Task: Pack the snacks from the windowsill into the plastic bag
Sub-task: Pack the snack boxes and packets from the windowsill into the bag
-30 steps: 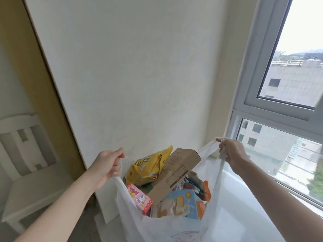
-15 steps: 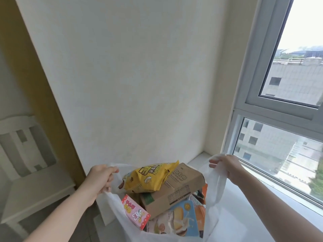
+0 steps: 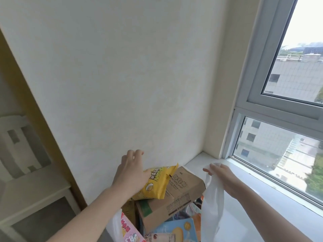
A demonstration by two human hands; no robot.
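The right hand (image 3: 224,179) is pinching the handle of the white bag (image 3: 212,203) and holding it up beside the windowsill (image 3: 262,186). The left hand (image 3: 132,173) is hovering over the yellow pack (image 3: 157,182) with its fingers loosely spread, holding nothing. The yellow pack is lying on the brown box (image 3: 176,198) at the top of the full bag, and a pink pack (image 3: 129,231) and a blue pack (image 3: 176,230) are sitting lower in it.

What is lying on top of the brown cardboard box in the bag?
A yellow snack bag lies on the brown cardboard box, with the left hand over its left part. What is under the box is mostly covered.
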